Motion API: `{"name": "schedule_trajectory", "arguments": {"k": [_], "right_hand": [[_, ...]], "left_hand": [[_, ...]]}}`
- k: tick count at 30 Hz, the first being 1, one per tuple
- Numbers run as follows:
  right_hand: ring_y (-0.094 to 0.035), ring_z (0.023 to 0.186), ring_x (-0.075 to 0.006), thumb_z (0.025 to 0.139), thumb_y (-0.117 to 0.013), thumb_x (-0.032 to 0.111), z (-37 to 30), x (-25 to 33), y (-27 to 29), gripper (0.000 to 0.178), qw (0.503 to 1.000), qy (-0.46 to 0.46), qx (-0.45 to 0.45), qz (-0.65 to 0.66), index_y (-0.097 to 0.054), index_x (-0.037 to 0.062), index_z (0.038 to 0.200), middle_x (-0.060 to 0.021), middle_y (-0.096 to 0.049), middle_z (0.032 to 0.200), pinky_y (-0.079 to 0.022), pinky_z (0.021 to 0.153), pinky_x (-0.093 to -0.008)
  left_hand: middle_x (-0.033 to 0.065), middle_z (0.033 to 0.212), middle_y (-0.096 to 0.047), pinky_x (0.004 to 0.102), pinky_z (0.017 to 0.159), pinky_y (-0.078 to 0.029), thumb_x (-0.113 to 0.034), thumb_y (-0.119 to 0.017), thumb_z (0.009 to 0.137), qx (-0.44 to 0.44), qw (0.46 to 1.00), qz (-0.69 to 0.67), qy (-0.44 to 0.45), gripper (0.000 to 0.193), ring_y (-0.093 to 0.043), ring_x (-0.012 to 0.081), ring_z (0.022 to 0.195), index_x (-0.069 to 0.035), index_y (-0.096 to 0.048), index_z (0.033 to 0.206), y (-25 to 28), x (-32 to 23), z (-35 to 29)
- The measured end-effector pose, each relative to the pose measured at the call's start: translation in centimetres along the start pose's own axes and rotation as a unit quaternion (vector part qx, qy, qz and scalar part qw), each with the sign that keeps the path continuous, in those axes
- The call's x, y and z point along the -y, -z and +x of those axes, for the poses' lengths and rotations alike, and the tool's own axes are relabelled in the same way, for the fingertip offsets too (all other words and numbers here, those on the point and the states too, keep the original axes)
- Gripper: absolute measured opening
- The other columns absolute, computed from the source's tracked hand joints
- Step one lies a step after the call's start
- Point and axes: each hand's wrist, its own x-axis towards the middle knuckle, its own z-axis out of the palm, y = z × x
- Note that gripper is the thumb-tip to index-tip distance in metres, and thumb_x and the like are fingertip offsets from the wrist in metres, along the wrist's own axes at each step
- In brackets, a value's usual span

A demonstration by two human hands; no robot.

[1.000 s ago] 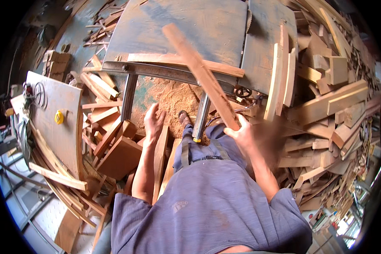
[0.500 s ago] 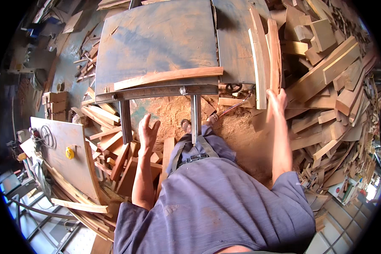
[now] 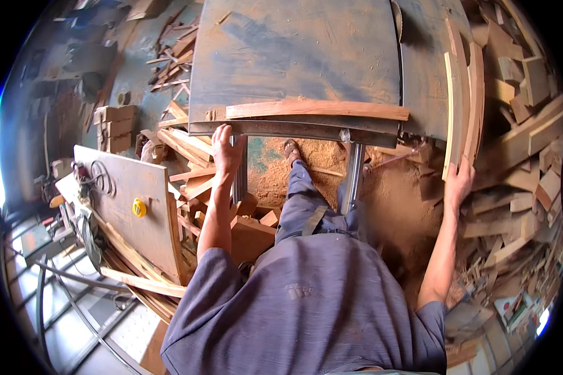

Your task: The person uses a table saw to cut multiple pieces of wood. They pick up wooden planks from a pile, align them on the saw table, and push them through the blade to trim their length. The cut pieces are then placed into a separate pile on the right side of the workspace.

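A flat metal machine table (image 3: 294,56), dusted with sawdust, spreads out before me. Along its front edge lies a long, slightly curved wooden strip (image 3: 319,110). My left hand (image 3: 227,150) is raised at the table's front left corner, by the metal rail (image 3: 281,127); its fingers are partly bent and it holds nothing. At the right side, my right hand (image 3: 459,181) grips the near end of a reddish wooden strip (image 3: 474,103). Next to that strip lies a paler one (image 3: 450,112), roughly parallel to it. The fingertips of my right hand are partly hidden.
Heaped offcuts (image 3: 525,181) line the right side. More scrap wood (image 3: 191,144) lies under the table's left end. At lower left stands an upright board (image 3: 125,206) with a yellow round object (image 3: 139,207). Sawdust (image 3: 388,206) covers the floor around a metal leg (image 3: 353,178).
My body and view have shifted left, so the table appears further right. My left hand has come up to the table's front rail. My right hand stays at the reddish strip's near end.
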Motion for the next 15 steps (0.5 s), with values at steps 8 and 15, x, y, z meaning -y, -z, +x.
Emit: {"name": "schedule_trajectory", "arguments": {"k": [8,15], "right_hand": [[-0.062,0.122,-0.0317,0.089,-0.076,0.014,-2.7,24.4,-8.0,0.039,0.966,0.223,0.112,0.068,-0.070,0.0034,0.126,-0.0154,-0.068,0.127,-0.050,0.105,-0.0416],[-0.060,0.125,-0.0281,0.090,-0.079,0.018,-2.3,37.0,-12.9,0.052,0.884,0.376,0.274,-0.038,-0.062,0.0016,0.136,-0.0139,-0.066,0.132,-0.053,0.103,-0.0439]], "left_hand": [[0.0208,0.127,-0.069,0.0486,0.108,-0.045,-0.019,-0.080,0.086,0.032,0.999,-0.041,-0.017,0.040,-0.061,0.0393,0.123,0.001,-0.068,0.118,0.7,3.6,5.7],[0.0189,0.117,-0.072,0.0455,0.099,-0.053,-0.009,-0.079,0.085,0.029,0.985,-0.158,-0.054,0.031,-0.068,0.0361,0.111,0.000,-0.068,0.112,3.0,3.3,0.8]]}}
